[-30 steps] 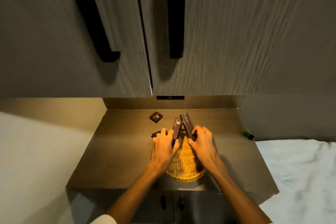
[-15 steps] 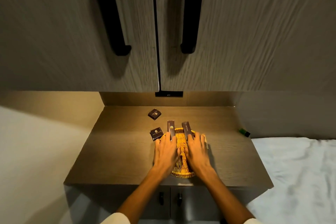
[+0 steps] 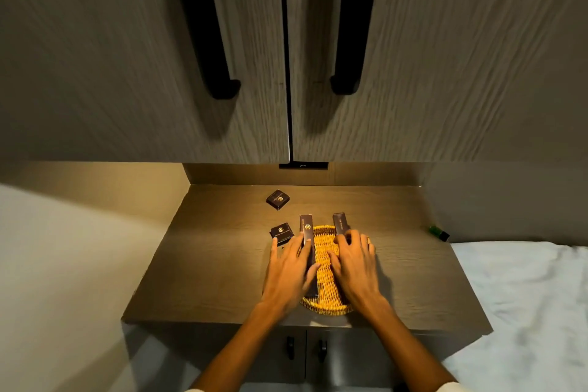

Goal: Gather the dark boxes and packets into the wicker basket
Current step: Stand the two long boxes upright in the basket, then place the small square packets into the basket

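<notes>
An oval wicker basket (image 3: 327, 310) sits on the wooden top near its front edge. Two long dark boxes lie lengthwise in it, their far ends sticking out over the rim. My left hand (image 3: 291, 270) rests on the left long box (image 3: 306, 227), with the thumb across it. My right hand (image 3: 356, 267) lies flat over the right long box (image 3: 339, 224) and covers most of it. A small square dark box (image 3: 281, 232) sits on the top just left of the basket, by my left fingertips. Another square dark box (image 3: 278, 199) lies farther back.
Tall cabinet doors with black handles (image 3: 346, 41) hang right above the wooden top (image 3: 206, 264). A small green object (image 3: 438, 232) lies at its right edge, beside white bedding (image 3: 525, 296). A pale wall bounds the left side.
Both long boxes stood tilted up in my hands a second ago. They now lie flat along the basket, and my hands have flattened over them. The left square box has come into view.
</notes>
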The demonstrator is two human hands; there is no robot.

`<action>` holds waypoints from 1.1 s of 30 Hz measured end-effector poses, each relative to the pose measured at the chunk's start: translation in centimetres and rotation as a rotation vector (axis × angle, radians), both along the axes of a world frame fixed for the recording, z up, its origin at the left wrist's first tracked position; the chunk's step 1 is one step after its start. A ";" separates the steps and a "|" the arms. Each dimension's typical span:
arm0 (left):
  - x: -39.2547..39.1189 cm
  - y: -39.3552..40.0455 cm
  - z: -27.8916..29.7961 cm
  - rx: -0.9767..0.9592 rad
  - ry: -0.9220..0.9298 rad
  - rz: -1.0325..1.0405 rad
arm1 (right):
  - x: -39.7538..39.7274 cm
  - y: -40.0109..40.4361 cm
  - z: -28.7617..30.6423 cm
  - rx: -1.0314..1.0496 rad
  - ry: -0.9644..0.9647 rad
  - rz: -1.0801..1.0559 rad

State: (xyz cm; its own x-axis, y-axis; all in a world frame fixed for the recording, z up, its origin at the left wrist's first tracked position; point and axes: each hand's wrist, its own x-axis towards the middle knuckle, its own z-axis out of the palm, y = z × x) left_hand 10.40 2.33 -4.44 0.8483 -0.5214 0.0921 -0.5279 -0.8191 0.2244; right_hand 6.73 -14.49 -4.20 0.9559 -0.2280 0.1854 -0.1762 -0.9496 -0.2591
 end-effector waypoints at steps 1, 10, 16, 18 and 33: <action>0.5 0.3 0.0 -0.115 -0.013 0.034 | 0.2 -0.1 0.4 0.055 -0.061 0.005; 8.7 6.4 -0.4 -0.159 0.148 0.120 | 13.9 3.4 4.8 0.365 -0.024 0.145; 8.7 4.9 -2.1 -0.192 0.211 0.031 | 19.5 6.0 3.7 0.245 0.317 0.185; 9.1 5.1 -2.9 -0.220 0.176 0.021 | 21.1 6.9 2.2 0.210 0.322 0.212; 9.2 7.1 -3.1 -0.366 0.210 0.050 | 20.0 5.9 5.2 0.308 0.167 0.304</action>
